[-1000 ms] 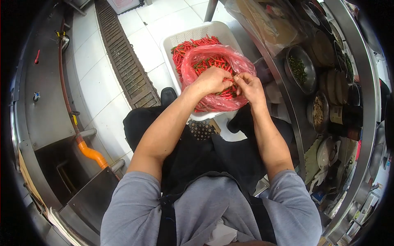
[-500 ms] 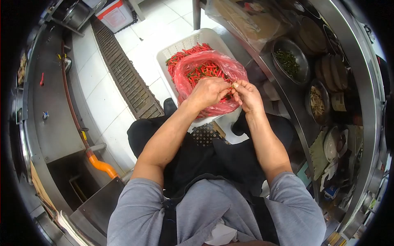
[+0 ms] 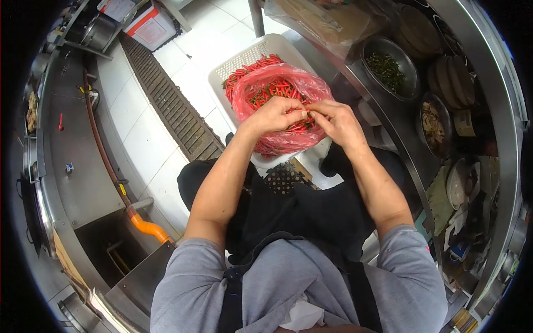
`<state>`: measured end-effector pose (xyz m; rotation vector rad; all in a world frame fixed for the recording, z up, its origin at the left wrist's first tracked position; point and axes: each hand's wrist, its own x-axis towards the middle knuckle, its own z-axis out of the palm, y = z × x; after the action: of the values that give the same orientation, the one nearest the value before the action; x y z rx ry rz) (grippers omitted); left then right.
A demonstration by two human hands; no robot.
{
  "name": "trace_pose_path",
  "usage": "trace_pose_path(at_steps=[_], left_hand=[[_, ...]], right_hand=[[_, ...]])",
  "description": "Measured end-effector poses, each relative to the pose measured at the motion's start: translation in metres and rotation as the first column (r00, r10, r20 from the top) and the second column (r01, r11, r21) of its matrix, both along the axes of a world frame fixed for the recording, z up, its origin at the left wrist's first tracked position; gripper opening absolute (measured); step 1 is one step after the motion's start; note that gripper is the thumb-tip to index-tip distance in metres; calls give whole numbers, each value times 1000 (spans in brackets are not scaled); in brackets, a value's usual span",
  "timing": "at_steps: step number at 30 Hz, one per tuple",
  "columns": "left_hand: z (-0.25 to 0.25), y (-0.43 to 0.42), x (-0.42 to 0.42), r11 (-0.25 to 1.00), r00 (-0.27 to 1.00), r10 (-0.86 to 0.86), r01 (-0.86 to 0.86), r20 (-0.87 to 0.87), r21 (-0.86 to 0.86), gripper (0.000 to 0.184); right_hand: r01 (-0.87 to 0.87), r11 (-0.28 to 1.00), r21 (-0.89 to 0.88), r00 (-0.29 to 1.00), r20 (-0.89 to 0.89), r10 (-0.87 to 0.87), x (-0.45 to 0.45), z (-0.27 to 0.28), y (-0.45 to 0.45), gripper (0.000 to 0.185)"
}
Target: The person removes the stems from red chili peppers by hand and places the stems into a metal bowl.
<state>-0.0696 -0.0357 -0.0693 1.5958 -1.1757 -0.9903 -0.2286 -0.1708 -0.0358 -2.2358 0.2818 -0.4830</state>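
Note:
My left hand is closed, its thumb and fingers pinched together above an open pink plastic bag. Opposite it, my right hand is closed too, and the fingertips of both hands meet. Between them they pinch what looks like a small chili pepper, mostly hidden by the fingers. Many red chili peppers with green stems fill the bag. The bag sits in a white perforated plastic basket, where more red chilies lie loose behind it.
At right, a steel shelf holds a metal bowl of chopped greens and a bowl of pale sliced pieces. A floor drain grate runs along the left. Beyond it stands a steel counter with an orange hose.
Both hands have shifted slightly left, and the right fingers have turned inward over the left fingertips. The view has tilted a little.

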Motion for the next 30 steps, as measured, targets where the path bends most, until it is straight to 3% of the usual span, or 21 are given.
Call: trace_pose_path(at_steps=[2, 3, 4, 5, 6, 7, 8, 9, 13, 15, 16, 18, 21, 25, 27, 29, 30], left_hand=[[8, -1, 3, 994, 999, -24, 20, 36, 112, 20], [5, 1, 2, 999, 995, -14, 17, 96, -27, 20], [2, 2, 1, 1000, 999, -9, 9, 36, -7, 22], [5, 4, 5, 994, 989, -51, 64, 135, -90, 23], [0, 4, 8, 988, 982, -31, 59, 186, -145, 21], [0, 5, 9, 991, 983, -31, 53, 181, -120, 20], [5, 6, 10, 997, 991, -52, 58, 126, -41, 19], [-2, 4, 9, 994, 994, 4, 8, 108, -106, 19], [6, 8, 5, 995, 1000, 6, -6, 0, -101, 19], [8, 11, 6, 998, 962, -55, 51, -267, -20, 21], [8, 13, 6, 998, 963, -55, 51, -263, -19, 21], [10, 14, 10, 987, 830, -162, 150, -533, -65, 22], [17, 18, 13, 981, 768, -162, 190, -619, -21, 22], [16, 25, 15, 976, 720, -144, 217, -679, 24, 23], [16, 28, 13, 979, 702, -107, 196, -704, 48, 22], [5, 30, 10, 977, 557, -119, 215, -822, 3, 20], [-4, 29, 9, 977, 447, -130, 210, -885, -38, 19]], right_hand=[[-90, 987, -136, 995, -65, 82, 1, 4, -1, 20], [-98, 976, -194, 994, -73, 85, 1, 7, 0, 20], [-109, 964, -241, 985, -154, 73, 2, 8, 2, 19], [-109, 957, -269, 986, -153, 70, 4, 6, 2, 18], [-102, 969, -227, 993, -81, 85, 6, 11, 5, 17], [-124, 961, -246, 986, -140, 91, 7, 14, 4, 14], [-108, 965, -239, 985, -155, 72, 7, 13, 4, 12], [-112, 971, -210, 982, -172, 76, 7, 17, 6, 12], [-90, 987, -135, 983, -170, 66, 4, 11, 4, 12], [-63, 988, 144, 988, -133, 83, 3, 10, 4, 12], [-64, 988, 144, 988, -128, 83, 1, 12, 4, 12], [-2, 793, 609, 948, -252, 196, -3, 18, 2, 12], [-31, 698, 716, 961, -169, 217, -6, 19, 3, 14], [-88, 707, 702, 950, -154, 271, -9, 27, 8, 14], [-139, 793, 594, 953, -138, 270, -12, 34, 15, 16], [-267, 919, 289, 957, -32, 288, -17, 30, 14, 19], [-223, 924, 311, 968, -44, 248, -18, 29, 20, 19]])
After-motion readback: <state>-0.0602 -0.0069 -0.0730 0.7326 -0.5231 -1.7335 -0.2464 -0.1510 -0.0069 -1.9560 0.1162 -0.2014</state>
